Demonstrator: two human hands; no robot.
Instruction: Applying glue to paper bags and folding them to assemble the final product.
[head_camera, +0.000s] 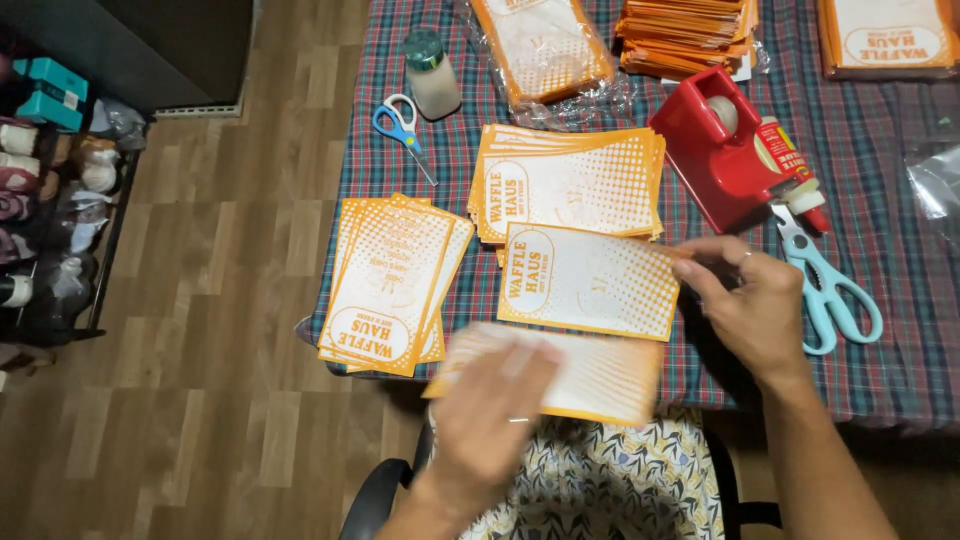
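Note:
My left hand (490, 420) is blurred and holds an orange-and-white paper bag (590, 372) by its near left end, over the table's front edge and my lap. My right hand (745, 300) pinches the right edge of a second flat bag (590, 282) lying on the plaid tablecloth (880, 360). Behind that bag lies a stack of the same bags (570, 185). Another fanned stack (390, 285) sits to the left, overhanging the front edge.
A red tape dispenser (725, 145) and a glue bottle (795, 170) stand right of the stacks, with light-blue scissors (830, 295) beside my right hand. Blue-handled scissors (400, 125), a small jar (432, 75) and more bag bundles (685, 35) lie farther back. A shelf (50, 200) stands left.

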